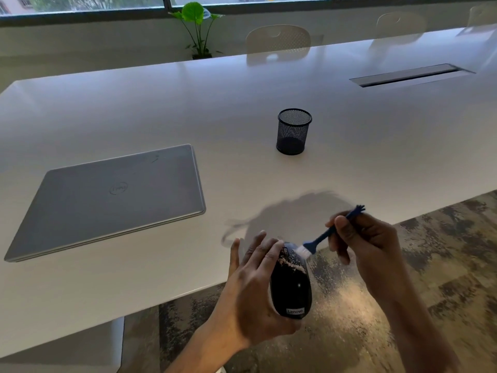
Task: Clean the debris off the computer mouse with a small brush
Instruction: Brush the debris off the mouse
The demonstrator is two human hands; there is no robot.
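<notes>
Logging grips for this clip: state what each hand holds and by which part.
The left hand holds the black mouse by its left side and rear end. The right hand pinches the blue brush at mid-handle, bristles on the mouse's front.

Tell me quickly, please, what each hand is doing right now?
Left hand: holds the black Lenovo mouse.
Right hand: pinches the small blue brush, bristles at the mouse's front.

One mouse (291,286), one brush (322,235), one laptop (107,200), one mesh cup (293,131), three chairs (278,39)
</notes>
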